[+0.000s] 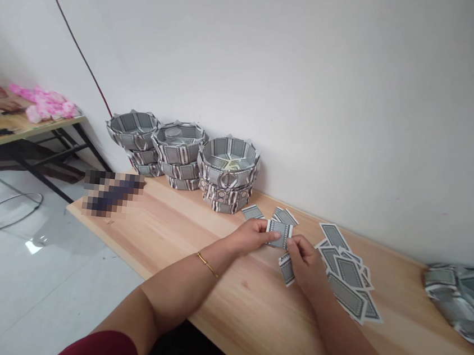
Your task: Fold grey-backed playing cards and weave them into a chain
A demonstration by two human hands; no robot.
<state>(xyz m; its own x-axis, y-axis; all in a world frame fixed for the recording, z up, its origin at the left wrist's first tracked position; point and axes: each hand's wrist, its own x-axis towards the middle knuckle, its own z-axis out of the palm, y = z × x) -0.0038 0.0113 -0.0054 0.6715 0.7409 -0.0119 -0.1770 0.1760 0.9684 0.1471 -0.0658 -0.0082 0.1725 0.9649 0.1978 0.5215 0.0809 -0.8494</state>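
Between my two hands is a grey patterned playing card (278, 234), its ends seeming folded, held above the wooden table (178, 250). My left hand (251, 236) pinches its left side, thumb lying across the face. At the card's right edge, my right hand (302, 258) closes thumb and finger on it. Partly under the right hand lies another card (286, 270). Just beyond the hands are a card on the left (253, 212) and a few overlapping cards (286, 216). Right of my right hand spreads a loose pile of flat cards (348, 271).
Three stacked bowl-like baskets of folded cards, left (133, 138), middle (179, 151) and right (228, 168), stand along the wall. Another such basket (459, 297) is at the far right. A blurred-out dark object (112, 194) covers the table's left end. Another person's hands (1, 101) work near pink material (45, 104).
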